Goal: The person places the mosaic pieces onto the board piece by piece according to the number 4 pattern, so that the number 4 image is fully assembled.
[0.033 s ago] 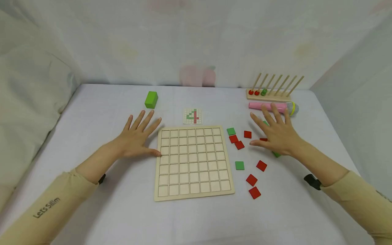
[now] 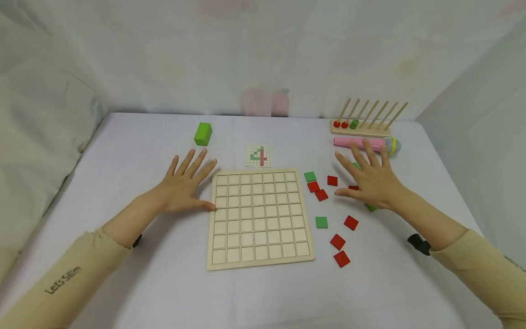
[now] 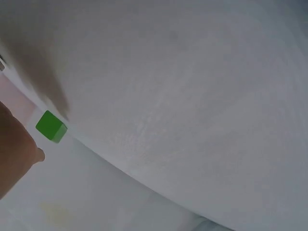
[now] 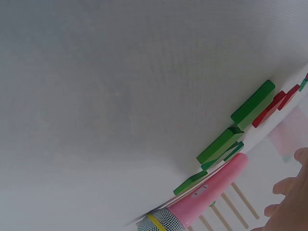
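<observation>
My left hand (image 2: pixel 182 187) is spread palm down, its thumb tip over the left edge of a square wooden grid board (image 2: pixel 259 225); whether it touches I cannot tell. The board's cells hold no tiles. Fingers also splayed, my right hand (image 2: pixel 374 183) hovers above scattered tiles and hides some of them. Red tiles (image 2: pixel 351 223) and green tiles (image 2: pixel 322 222) lie right of the board. Behind the board is a small pattern card (image 2: pixel 258 156) with a green and red figure 4. The right wrist view catches several green tiles (image 4: pixel 252 103) near the fingers.
A green block (image 2: pixel 203 134) stands beyond the left hand, also seen in the left wrist view. At the back right, a pink toy microphone (image 2: pixel 359 142) lies before a wooden peg stand (image 2: pixel 360 128) with red and green beads. Fabric walls border the white table.
</observation>
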### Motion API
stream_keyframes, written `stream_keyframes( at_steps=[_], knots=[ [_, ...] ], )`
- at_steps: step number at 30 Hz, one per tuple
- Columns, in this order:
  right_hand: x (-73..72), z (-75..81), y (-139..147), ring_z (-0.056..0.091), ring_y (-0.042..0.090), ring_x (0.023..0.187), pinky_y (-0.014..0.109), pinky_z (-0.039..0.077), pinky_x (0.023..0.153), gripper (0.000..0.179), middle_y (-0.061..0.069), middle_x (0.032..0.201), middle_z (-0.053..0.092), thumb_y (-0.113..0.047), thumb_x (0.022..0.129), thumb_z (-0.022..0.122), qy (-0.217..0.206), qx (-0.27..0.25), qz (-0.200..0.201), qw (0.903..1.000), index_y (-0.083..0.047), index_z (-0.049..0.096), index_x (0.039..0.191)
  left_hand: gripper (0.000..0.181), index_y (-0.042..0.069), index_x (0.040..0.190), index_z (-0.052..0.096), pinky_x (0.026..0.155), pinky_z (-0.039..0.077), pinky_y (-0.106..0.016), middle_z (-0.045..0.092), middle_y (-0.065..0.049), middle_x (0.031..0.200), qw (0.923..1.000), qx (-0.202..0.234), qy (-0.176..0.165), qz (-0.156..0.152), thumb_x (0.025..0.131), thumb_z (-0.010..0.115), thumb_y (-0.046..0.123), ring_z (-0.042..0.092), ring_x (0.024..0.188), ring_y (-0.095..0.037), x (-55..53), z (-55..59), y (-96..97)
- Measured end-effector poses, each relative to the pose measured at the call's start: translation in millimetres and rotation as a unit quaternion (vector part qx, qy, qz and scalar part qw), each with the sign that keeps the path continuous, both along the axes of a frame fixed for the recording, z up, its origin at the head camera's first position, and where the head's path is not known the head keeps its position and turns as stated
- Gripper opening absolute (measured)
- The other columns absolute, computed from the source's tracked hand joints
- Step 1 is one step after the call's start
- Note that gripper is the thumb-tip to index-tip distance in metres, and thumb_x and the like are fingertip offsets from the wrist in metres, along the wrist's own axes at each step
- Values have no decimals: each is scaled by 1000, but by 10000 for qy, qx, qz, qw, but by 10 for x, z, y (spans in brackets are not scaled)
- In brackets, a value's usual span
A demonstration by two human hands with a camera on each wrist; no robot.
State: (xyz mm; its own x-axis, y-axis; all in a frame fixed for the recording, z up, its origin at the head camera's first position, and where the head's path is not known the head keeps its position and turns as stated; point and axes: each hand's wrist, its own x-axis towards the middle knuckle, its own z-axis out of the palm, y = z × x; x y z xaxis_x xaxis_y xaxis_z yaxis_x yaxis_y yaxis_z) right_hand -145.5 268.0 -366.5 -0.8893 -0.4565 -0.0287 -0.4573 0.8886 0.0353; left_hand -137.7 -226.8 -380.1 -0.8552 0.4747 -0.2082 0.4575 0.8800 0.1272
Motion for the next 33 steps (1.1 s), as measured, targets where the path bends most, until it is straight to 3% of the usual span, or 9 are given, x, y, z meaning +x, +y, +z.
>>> stream_keyframes(
  at_steps=[14, 18, 21, 27, 33],
  knots=[
    [-50, 33, -24, -4, 43, 155, 76, -1, 116, 96, 19, 168, 6, -69, 84, 57, 219, 55, 27, 9997, -24, 18, 159, 113, 28, 160, -5, 121, -10, -66, -17, -8, 168, 10000, 84, 9, -31, 79, 54, 81, -16, 155, -38, -45, 40, 14],
    [-84, 64, -59, 1, 43, 154, 76, 2, 117, 95, 18, 168, 5, -68, 85, 57, 222, 97, 4, 9997, -24, 17, 160, 114, 26, 160, -5, 123, -5, -64, -11, -7, 169, 9993, 279, -215, -84, 79, 56, 79, -10, 157, -36, -111, 88, 56],
    [-121, 121, -117, 8, 44, 153, 74, 8, 117, 92, 18, 167, 10, -65, 87, 58, 121, -24, -37, 9999, -23, 19, 159, 119, 22, 160, -3, 126, 3, -60, -3, -5, 170, 9964, 509, -656, -146, 77, 61, 77, -1, 158, -34, -167, 116, 98],
    [-228, 243, -341, 31, 42, 144, 63, 28, 117, 74, 19, 157, 34, -46, 92, 65, -611, -888, 73, 9941, -13, 37, 152, 122, 20, 161, 12, 126, 14, -56, 9, -3, 169, 9836, 1011, -1475, -220, 69, 80, 63, 9, 157, -32, -204, 140, 147],
    [-384, 248, -532, 56, 31, 121, 51, 49, 102, 45, 14, 131, 60, -27, 92, 69, -1577, -1760, 305, 9712, -8, 61, 132, 114, 20, 158, 25, 126, 18, -54, 22, -3, 167, 9753, 1413, -1688, -159, 66, 90, 40, 17, 156, -31, -208, 145, 140]
  ],
)
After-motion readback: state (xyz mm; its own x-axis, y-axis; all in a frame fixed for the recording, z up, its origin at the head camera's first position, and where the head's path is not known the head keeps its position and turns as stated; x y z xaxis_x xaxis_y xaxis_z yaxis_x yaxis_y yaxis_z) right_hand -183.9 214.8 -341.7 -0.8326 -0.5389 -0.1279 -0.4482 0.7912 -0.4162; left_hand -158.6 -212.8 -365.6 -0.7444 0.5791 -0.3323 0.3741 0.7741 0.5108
